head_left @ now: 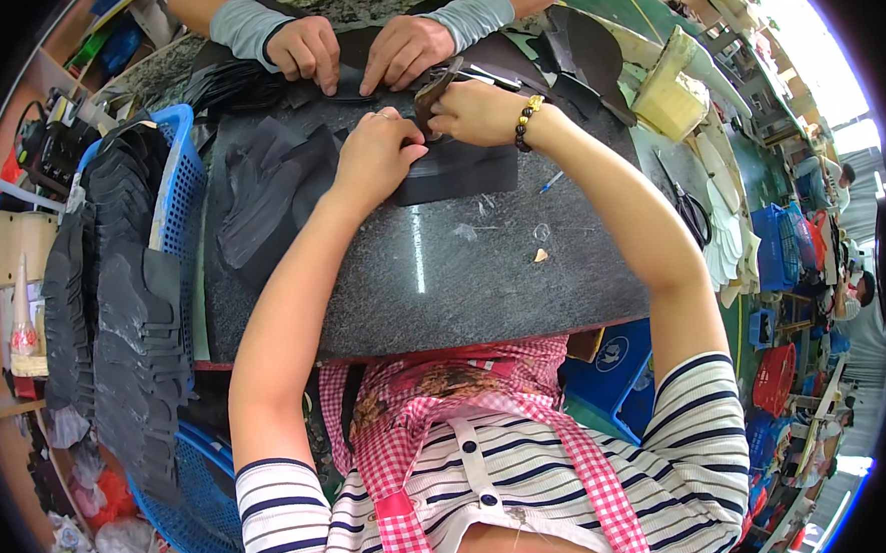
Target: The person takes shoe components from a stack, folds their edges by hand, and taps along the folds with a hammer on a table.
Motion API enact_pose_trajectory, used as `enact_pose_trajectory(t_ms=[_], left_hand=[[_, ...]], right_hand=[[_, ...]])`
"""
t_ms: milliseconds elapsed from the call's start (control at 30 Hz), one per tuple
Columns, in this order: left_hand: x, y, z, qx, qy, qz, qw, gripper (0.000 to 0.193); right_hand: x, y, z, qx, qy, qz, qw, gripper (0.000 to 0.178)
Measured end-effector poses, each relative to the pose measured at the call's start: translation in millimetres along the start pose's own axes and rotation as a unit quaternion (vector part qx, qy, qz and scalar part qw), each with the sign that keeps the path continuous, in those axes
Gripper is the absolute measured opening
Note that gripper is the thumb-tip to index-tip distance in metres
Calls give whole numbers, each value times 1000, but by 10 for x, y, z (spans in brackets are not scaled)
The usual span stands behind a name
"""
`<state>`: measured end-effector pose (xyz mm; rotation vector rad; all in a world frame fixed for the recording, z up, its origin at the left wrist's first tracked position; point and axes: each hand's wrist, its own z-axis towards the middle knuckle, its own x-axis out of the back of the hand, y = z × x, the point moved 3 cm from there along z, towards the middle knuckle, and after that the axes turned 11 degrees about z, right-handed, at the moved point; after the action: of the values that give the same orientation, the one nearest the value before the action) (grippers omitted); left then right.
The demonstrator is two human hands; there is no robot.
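Note:
My right hand [470, 113], with a beaded bracelet on its wrist, is closed around a brown, curved tool [435, 95] held upright over the far part of the dark table. Close beside it, my left hand [381, 152] has its fingers curled down at the black sheet material; what they grip is hidden. A flat black rectangular piece [473, 175] lies under and just right of my hands. Left of my left wrist, more black pieces [268, 191] lie in a loose, overlapping pile.
Across the table, a co-worker's two hands [406, 50] in grey sleeves touch black pieces. A blue basket [185, 175] of stacked black pieces stands at the left. Scissors [695, 213], a pen [551, 183] and a yellowish block [672, 94] are on the right.

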<state>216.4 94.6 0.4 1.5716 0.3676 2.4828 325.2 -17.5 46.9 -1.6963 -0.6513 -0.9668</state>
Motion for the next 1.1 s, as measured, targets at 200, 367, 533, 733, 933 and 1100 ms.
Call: enact_pose_trajectory(t_ms=[200, 367, 533, 733, 933, 1100], left_hand=[[-168, -52, 135, 33, -60, -69, 995, 13], [-189, 36, 128, 12, -40, 34, 999, 11], [22, 257, -6, -2, -43, 100, 994, 5], [670, 1121, -644, -70, -54, -125, 988, 10], [433, 917, -1401, 130, -189, -138, 963, 11], [508, 777, -1556, 109, -155, -139, 972, 17]], right_hand=[[45, 69, -34, -48, -4, -7, 999, 30], [44, 66, 20, -48, -10, 2, 999, 31], [25, 24, 52, -49, -8, 11, 999, 30], [84, -49, 5, -15, -28, -32, 999, 30], [-129, 176, -296, 49, 162, 35, 985, 32], [-239, -537, -1301, 103, 32, 182, 977, 24]])
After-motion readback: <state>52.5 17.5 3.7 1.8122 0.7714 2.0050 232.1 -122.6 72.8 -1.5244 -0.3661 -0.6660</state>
